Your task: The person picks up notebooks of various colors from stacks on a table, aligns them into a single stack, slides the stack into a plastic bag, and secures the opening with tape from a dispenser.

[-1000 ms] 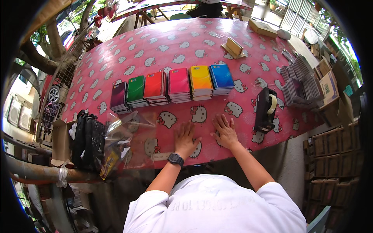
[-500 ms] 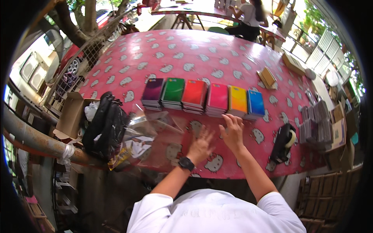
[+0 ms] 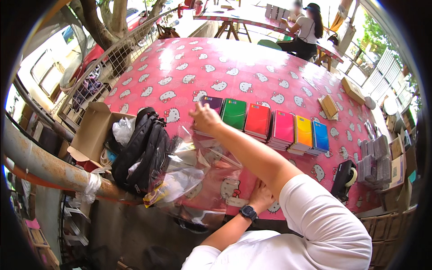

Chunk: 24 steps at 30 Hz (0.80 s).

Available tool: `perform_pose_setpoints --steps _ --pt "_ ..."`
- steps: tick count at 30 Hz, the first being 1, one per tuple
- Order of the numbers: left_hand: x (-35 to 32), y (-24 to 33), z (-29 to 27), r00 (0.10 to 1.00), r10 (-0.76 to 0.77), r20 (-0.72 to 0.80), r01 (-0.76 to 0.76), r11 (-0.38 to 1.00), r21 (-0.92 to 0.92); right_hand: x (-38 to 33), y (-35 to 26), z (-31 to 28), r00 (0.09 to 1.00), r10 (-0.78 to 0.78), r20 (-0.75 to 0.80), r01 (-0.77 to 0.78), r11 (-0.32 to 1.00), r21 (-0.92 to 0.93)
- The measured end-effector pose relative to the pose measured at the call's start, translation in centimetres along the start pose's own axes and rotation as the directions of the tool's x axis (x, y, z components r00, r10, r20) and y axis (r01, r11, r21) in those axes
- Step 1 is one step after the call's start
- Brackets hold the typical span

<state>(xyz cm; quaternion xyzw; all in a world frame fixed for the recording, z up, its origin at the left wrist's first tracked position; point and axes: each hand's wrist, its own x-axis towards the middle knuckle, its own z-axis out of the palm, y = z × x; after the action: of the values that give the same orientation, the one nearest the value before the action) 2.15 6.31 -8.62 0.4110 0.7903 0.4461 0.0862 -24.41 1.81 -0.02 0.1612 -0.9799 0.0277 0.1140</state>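
Six short stacks of spiral notebooks stand in a row on the pink table. From left to right their covers are purple (image 3: 215,103), green (image 3: 234,113), red (image 3: 258,120), pink (image 3: 283,125), yellow (image 3: 303,131) and blue (image 3: 321,136). My right hand (image 3: 206,118) reaches across to the left end, over the left edge of the purple stack, fingers apart; its grip on a notebook is not visible. Near the front edge my left hand (image 3: 262,197), below a black wristwatch (image 3: 248,213), rests on the tabletop, partly hidden by my right arm, its visible fingers stretched out.
Clear plastic wrap (image 3: 204,157) and a black bag (image 3: 141,153) lie left, beside an open cardboard box (image 3: 92,135). A tape dispenser (image 3: 344,180) and stacked grey-edged notebooks (image 3: 375,162) stand right. People sit at a far table (image 3: 252,20).
My right hand has swung left from near the yellow notebooks to the purple stack. My left hand has moved right and nearer the front edge. The view has shifted.
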Motion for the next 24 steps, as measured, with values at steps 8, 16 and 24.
perform_pose_setpoints --steps 8,16,24 --pt "1.7 2.1 -11.1 0.668 0.1 -0.738 0.07 0.978 0.196 -12.5 11.1 -13.7 0.994 -0.095 -0.048 0.1 0.681 0.725" --pt "3.7 -3.4 -3.8 0.942 -0.312 0.12 0.315 0.706 -0.634 -11.9 10.3 -9.1 0.98 -0.094 0.174 0.021 0.923 0.384" --pt "2.9 -4.3 1.2 0.926 -0.373 -0.059 0.31 0.84 -0.445 -6.5 6.8 -1.7 0.988 0.008 0.153 0.008 0.995 -0.1"
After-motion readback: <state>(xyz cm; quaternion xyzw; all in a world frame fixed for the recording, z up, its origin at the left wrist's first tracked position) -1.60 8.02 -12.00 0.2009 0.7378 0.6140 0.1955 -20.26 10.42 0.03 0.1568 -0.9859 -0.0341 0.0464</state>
